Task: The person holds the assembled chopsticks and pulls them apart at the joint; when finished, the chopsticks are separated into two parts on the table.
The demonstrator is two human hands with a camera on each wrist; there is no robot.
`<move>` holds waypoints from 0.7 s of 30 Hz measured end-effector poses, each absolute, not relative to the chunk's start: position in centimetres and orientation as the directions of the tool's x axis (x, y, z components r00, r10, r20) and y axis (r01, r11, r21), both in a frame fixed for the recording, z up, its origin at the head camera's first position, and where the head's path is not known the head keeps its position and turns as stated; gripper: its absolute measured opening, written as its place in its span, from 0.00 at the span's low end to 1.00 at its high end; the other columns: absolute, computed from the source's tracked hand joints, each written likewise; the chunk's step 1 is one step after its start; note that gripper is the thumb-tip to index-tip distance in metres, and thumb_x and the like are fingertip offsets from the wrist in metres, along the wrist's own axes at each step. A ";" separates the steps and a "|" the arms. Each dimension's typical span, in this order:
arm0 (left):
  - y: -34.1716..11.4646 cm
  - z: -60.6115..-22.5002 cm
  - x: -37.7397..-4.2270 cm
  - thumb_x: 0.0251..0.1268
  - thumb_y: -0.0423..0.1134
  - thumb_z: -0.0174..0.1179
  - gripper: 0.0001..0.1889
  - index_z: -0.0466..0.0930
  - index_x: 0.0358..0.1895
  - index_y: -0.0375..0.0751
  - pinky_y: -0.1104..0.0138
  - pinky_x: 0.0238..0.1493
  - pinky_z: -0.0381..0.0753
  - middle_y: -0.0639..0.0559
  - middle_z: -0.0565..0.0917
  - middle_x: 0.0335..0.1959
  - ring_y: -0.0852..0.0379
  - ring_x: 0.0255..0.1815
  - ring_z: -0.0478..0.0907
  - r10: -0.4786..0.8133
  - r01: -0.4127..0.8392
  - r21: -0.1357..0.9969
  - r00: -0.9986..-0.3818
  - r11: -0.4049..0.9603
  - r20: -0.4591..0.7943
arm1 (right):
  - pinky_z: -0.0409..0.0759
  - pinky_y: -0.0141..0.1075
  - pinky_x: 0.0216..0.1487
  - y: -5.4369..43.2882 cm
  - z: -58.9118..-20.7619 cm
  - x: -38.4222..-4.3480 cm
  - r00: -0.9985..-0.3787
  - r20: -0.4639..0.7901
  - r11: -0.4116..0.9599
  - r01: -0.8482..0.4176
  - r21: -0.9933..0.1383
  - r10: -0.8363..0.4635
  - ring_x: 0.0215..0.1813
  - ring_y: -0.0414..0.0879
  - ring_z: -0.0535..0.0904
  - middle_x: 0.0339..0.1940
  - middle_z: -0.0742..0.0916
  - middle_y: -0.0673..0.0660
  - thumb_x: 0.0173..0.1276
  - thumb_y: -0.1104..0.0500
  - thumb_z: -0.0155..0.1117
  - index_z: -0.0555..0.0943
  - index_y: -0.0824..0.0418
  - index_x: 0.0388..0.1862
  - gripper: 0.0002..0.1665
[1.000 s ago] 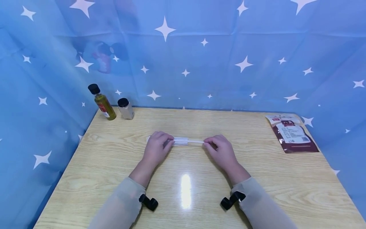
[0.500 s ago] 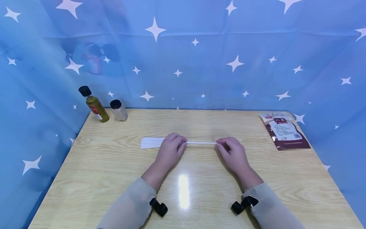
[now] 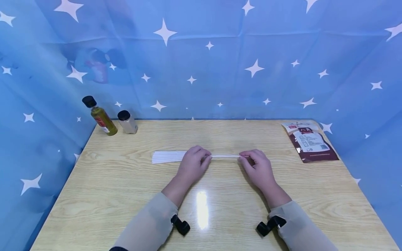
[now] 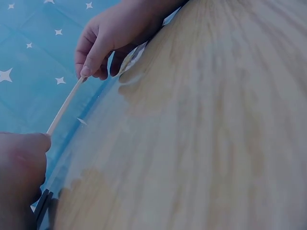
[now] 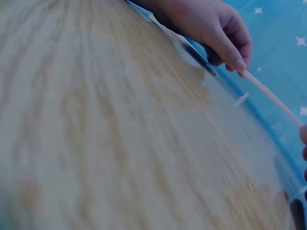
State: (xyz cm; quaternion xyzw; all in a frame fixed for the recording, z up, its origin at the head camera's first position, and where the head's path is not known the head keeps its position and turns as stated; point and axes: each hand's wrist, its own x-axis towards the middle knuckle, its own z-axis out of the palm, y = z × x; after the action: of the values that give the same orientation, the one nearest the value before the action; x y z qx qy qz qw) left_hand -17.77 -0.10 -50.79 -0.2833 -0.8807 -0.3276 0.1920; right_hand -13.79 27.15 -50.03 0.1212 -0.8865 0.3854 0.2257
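Note:
A thin, straight white stick (image 3: 224,156) spans the gap between my two hands, low over the table in the head view. My left hand (image 3: 193,164) pinches its left end, and my right hand (image 3: 257,167) pinches the right end between thumb and forefinger. Both wrist views show the stick (image 4: 65,105) held this way. A flat row of similar white strips (image 3: 166,157) lies side by side just left of my left hand, which covers the row's right end.
At the back left of the wooden table (image 3: 125,209) stand an oil bottle (image 3: 103,120) with a black cap and a small black-lidded jar (image 3: 128,122). A maroon and white food pouch (image 3: 311,142) lies at the back right. A blue star-patterned curtain (image 3: 201,59) hangs behind.
Both hands have moved right along with the stick, my left hand the most over the table. More of the row of white strips shows left of it. The head view has shifted slightly.

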 end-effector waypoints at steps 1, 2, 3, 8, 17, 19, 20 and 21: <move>0.0 -50.9 -17.8 0.74 0.40 0.70 0.04 0.91 0.43 0.44 0.60 0.55 0.83 0.53 0.87 0.41 0.53 0.47 0.84 0.370 0.631 0.461 -0.758 0.624 0.537 | 0.70 0.31 0.40 27.2 -50.0 -13.8 -0.867 0.496 0.675 -0.394 -0.624 -0.049 0.41 0.44 0.76 0.40 0.89 0.53 0.72 0.64 0.75 0.91 0.62 0.46 0.06; 0.1 -50.9 -17.9 0.73 0.39 0.71 0.04 0.91 0.42 0.44 0.60 0.54 0.83 0.53 0.87 0.41 0.52 0.46 0.84 0.366 0.640 0.452 -0.748 0.622 0.554 | 0.70 0.32 0.40 27.2 -50.0 -13.9 -0.864 0.501 0.678 -0.403 -0.615 -0.059 0.41 0.45 0.76 0.40 0.89 0.53 0.72 0.64 0.75 0.91 0.63 0.46 0.06; 0.2 -51.0 -17.9 0.72 0.39 0.71 0.04 0.91 0.41 0.44 0.59 0.52 0.83 0.53 0.87 0.40 0.52 0.45 0.84 0.359 0.645 0.443 -0.738 0.622 0.571 | 0.70 0.33 0.41 27.2 -50.0 -14.0 -0.860 0.505 0.681 -0.410 -0.607 -0.068 0.42 0.46 0.76 0.40 0.89 0.54 0.72 0.64 0.75 0.90 0.63 0.46 0.06; 0.8 -51.0 -18.2 0.69 0.39 0.73 0.03 0.91 0.41 0.44 0.56 0.48 0.82 0.52 0.87 0.39 0.51 0.40 0.83 0.327 0.660 0.409 -0.703 0.630 0.632 | 0.74 0.42 0.46 27.2 -50.0 -14.6 -0.844 0.525 0.695 -0.442 -0.567 -0.108 0.46 0.50 0.80 0.41 0.90 0.54 0.72 0.64 0.75 0.91 0.62 0.48 0.08; 2.6 -50.8 -18.4 0.70 0.41 0.72 0.07 0.90 0.46 0.45 0.55 0.48 0.81 0.52 0.88 0.41 0.50 0.42 0.82 0.308 0.615 0.414 -0.740 0.671 0.598 | 0.74 0.41 0.41 26.9 -50.1 -15.3 -0.843 0.525 0.707 -0.441 -0.552 -0.116 0.42 0.48 0.77 0.40 0.89 0.55 0.72 0.62 0.76 0.92 0.61 0.48 0.08; 3.0 -50.9 -18.5 0.71 0.43 0.71 0.08 0.90 0.48 0.46 0.55 0.48 0.81 0.52 0.87 0.42 0.49 0.42 0.81 0.314 0.605 0.407 -0.749 0.684 0.584 | 0.73 0.41 0.41 26.9 -50.1 -15.5 -0.843 0.525 0.708 -0.442 -0.551 -0.118 0.41 0.48 0.76 0.40 0.88 0.54 0.72 0.62 0.76 0.92 0.60 0.47 0.07; 3.2 -50.9 -18.5 0.72 0.43 0.71 0.08 0.90 0.48 0.46 0.55 0.48 0.81 0.52 0.87 0.42 0.49 0.42 0.81 0.315 0.601 0.405 -0.751 0.689 0.580 | 0.73 0.41 0.41 26.9 -50.1 -15.6 -0.843 0.524 0.709 -0.442 -0.550 -0.120 0.41 0.48 0.76 0.39 0.88 0.54 0.72 0.62 0.76 0.92 0.60 0.47 0.07; 3.4 -50.9 -18.6 0.72 0.43 0.70 0.08 0.90 0.48 0.46 0.55 0.48 0.80 0.53 0.86 0.42 0.49 0.43 0.81 0.317 0.598 0.403 -0.755 0.693 0.574 | 0.73 0.41 0.41 26.9 -50.1 -15.8 -0.843 0.524 0.709 -0.443 -0.549 -0.120 0.41 0.48 0.76 0.39 0.88 0.54 0.72 0.62 0.76 0.92 0.60 0.46 0.06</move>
State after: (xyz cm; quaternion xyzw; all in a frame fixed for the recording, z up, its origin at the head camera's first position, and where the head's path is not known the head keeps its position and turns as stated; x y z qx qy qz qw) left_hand -18.55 3.37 -50.91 -0.2573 -0.8888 -0.2955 0.2376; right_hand -15.80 26.94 -50.08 0.1573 -0.8949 0.3474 0.2320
